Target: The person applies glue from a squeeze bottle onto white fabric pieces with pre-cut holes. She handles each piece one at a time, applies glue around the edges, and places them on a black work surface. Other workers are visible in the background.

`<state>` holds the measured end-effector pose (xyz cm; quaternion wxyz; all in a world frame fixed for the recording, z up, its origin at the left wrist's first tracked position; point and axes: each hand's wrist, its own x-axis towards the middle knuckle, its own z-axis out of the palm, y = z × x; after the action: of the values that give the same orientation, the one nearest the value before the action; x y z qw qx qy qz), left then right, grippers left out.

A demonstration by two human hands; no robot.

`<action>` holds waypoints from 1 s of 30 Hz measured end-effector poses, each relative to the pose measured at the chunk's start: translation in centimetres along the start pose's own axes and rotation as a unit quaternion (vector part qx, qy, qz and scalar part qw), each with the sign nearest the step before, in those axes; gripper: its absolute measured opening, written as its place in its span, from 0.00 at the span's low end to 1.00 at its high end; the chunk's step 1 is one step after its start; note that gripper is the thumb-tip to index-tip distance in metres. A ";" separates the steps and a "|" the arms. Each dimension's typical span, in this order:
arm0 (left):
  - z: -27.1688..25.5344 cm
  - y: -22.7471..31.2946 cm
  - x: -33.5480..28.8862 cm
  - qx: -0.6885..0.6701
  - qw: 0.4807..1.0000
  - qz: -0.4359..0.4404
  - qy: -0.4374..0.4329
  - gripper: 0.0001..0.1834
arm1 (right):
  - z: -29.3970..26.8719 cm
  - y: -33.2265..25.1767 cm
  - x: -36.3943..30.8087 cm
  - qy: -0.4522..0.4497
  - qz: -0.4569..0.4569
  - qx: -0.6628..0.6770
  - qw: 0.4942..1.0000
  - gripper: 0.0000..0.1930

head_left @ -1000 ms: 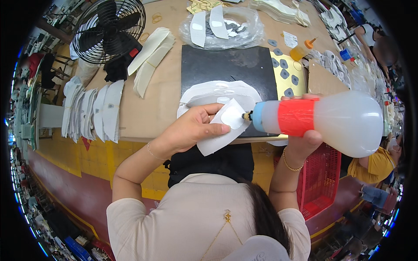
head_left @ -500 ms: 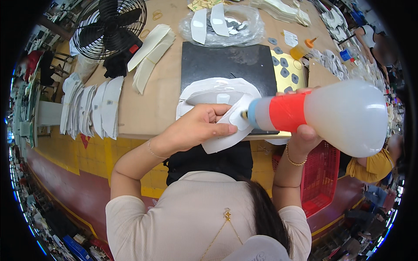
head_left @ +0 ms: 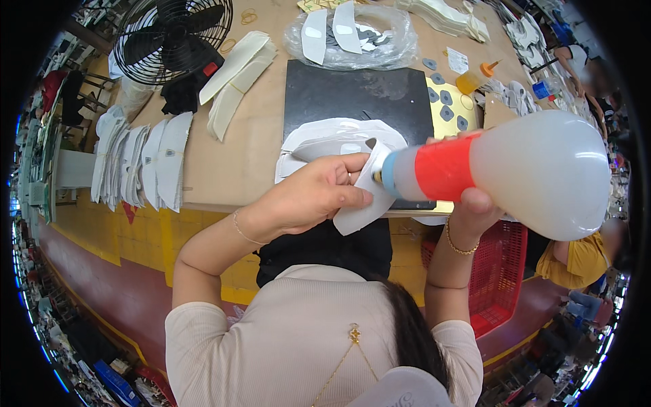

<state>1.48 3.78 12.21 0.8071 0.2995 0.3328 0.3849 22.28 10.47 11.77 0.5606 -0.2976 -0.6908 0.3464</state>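
My left hand pinches a curved white fabric piece between thumb and fingers, above the table's front edge. Around the neck of a large translucent squeeze bottle, wrapped with a red band, my right hand is closed; most of its fingers are hidden behind the bottle. The bottle is tipped sideways, its light-blue collar and small nozzle against or very close to the fabric piece; I cannot tell whether they touch. Just behind, similar white pieces lie stacked on a black mat.
Left on the table stand a black fan, bundled cream pieces and stacks of white pieces. A plastic bag of small parts lies at the back. Right are a yellow sheet, an orange-capped bottle and a red basket below.
The fabric piece has turned and bent, so its face shows narrower and its upper edge curls. The bottle has shifted slightly with its nozzle still at the piece.
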 end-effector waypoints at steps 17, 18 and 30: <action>-0.8 0.3 0.1 -0.030 0.999 0.001 0.027 0.30 | -0.2 -0.1 0.5 0.013 0.014 0.034 0.999 0.46; -0.7 0.4 0.1 -0.034 0.999 -0.003 0.029 0.30 | -0.3 -0.1 0.5 0.014 0.019 0.037 0.999 0.46; 0.3 0.3 0.4 -0.012 0.998 -0.009 0.058 0.32 | -0.6 0.2 0.8 0.025 0.040 0.137 0.989 0.45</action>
<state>1.79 4.16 12.45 0.7935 0.2639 0.3769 0.3983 22.72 11.32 12.12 0.5987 -0.2540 -0.6101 0.4525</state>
